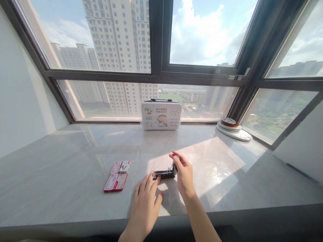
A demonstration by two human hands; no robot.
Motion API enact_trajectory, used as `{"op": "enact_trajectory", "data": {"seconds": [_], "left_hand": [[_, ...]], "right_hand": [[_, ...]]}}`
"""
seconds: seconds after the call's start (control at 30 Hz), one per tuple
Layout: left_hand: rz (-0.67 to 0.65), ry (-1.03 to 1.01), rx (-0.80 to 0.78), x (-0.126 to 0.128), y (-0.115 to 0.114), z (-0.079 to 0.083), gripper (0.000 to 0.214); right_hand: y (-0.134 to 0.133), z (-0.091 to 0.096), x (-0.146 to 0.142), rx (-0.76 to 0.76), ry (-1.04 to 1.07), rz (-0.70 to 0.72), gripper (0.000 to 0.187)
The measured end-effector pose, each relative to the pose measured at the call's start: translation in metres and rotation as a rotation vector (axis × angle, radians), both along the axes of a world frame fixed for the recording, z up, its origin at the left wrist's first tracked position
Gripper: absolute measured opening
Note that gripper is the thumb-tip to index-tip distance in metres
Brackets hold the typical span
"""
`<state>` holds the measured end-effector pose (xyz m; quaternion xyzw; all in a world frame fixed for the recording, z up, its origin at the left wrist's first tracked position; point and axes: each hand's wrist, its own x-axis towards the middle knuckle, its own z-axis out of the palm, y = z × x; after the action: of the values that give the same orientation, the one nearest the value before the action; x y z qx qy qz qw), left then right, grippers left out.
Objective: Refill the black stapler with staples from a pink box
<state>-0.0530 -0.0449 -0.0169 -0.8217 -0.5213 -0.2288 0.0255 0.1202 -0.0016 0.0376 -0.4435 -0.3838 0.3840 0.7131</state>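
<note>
A black stapler (165,173) lies on the grey marble-look sill, its upper arm swung up at the right end. My right hand (184,169) pinches that raised arm between thumb and fingers. With fingers stretched out, my left hand (146,201) rests at the stapler's left end, fingertips touching the base. To the left sit several small red-and-white boxes (112,181), with a smaller box (124,166) showing a picture of staples on top of the group. Part of the raised arm is hidden behind my right fingers.
A white case (161,116) with cartoon prints and a black handle stands against the window. At the right corner, several round plates or lids (233,129) are stacked. The sill's front edge (227,211) runs below my forearms. Dark window frames enclose the back.
</note>
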Motion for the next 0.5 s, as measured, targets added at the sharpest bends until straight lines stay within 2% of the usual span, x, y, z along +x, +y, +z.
{"op": "enact_trajectory", "data": {"seconds": [0.07, 0.13, 0.23, 0.3, 0.4, 0.43, 0.5], "left_hand": [[-0.011, -0.007, 0.031, 0.000, 0.001, -0.003, 0.053], [-0.009, -0.040, 0.071, 0.001, 0.001, -0.002, 0.055], [0.053, -0.136, 0.146, -0.004, 0.001, 0.004, 0.056], [0.175, -0.185, 0.206, -0.017, 0.001, 0.007, 0.055], [0.392, -0.162, 0.276, -0.045, 0.002, 0.005, 0.050], [0.426, -0.130, 0.279, -0.055, 0.001, 0.002, 0.048], [0.405, -0.062, 0.254, -0.070, -0.001, -0.004, 0.040]], "right_hand": [[-0.003, -0.011, 0.018, -0.024, 0.245, -0.056, 0.049], [-0.012, -0.025, 0.034, -0.066, 0.427, -0.029, 0.050], [-0.036, -0.041, 0.054, -0.115, 0.553, -0.009, 0.051], [-0.056, -0.045, 0.064, -0.127, 0.539, -0.086, 0.052], [-0.084, -0.047, 0.075, -0.166, 0.391, -0.188, 0.059], [-0.090, -0.048, 0.076, -0.201, 0.312, -0.195, 0.061], [-0.098, -0.049, 0.077, -0.286, 0.115, -0.142, 0.062]]}}
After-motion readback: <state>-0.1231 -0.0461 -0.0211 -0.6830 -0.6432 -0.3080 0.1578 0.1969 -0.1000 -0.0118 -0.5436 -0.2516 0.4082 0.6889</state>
